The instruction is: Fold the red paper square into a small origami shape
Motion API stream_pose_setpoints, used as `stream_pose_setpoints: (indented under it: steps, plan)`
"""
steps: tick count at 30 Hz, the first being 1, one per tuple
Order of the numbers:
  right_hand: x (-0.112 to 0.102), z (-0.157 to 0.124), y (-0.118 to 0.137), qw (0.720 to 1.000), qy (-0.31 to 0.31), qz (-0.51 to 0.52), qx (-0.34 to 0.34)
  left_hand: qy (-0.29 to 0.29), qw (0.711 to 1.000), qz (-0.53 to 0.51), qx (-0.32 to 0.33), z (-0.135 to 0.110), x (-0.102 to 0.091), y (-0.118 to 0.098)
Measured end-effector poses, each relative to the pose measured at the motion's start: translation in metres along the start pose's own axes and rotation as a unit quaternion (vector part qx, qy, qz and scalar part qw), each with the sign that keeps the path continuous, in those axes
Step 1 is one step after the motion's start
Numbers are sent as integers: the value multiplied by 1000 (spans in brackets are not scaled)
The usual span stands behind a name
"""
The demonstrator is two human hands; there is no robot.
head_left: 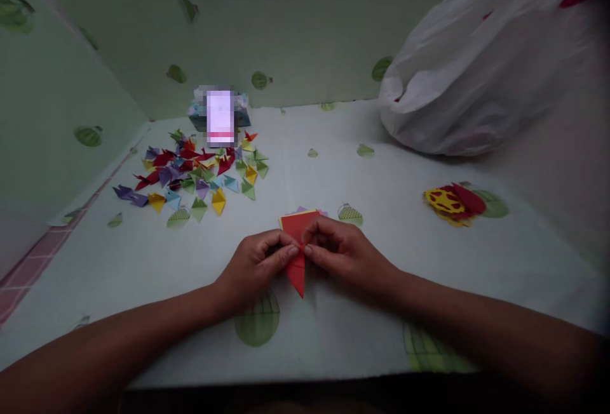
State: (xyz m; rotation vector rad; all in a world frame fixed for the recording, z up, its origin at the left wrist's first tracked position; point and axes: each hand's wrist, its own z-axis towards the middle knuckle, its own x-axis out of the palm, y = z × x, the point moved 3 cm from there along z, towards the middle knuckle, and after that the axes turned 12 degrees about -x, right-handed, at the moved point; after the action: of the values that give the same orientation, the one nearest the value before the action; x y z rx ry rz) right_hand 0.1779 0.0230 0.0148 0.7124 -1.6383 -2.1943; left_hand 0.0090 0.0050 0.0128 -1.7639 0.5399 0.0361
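My left hand (260,261) and my right hand (340,249) meet at the middle of the white sheet (381,261), both pinching a folded red paper piece (296,271) whose point aims toward me. Thumbs and forefingers press together on its upper edge. Right behind the hands lies a small stack of paper squares (298,220), red on top with yellow and purple edges showing. At the back left is a scattered pile of folded paper triangles (200,173) in red, purple, green, yellow and blue.
A small box (219,115) stands at the back beyond the pile. A big white plastic bag (476,65) fills the back right. A red and yellow wrapper (452,203) lies on the right. Walls close in on the left and back.
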Motion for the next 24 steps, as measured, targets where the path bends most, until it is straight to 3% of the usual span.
stream_pose_setpoints:
  steps: [6, 12, 19, 24]
  plan:
    - [-2, 0, 4, 995, 0, -81, -61, -4, 998, 44, 47, 0, 0, -2]
    - [1, 0, 2, 999, -1, -40, -12, -5, 993, 82, 90, 0, 1, -3]
    - [3, 1, -1, 991, 44, 90, 87, 36, 994, 75, 69, 0, 0, -2]
    - [1, 2, 0, 996, 52, 58, 48, 58, 994, 66, 70, 2, -1, -3]
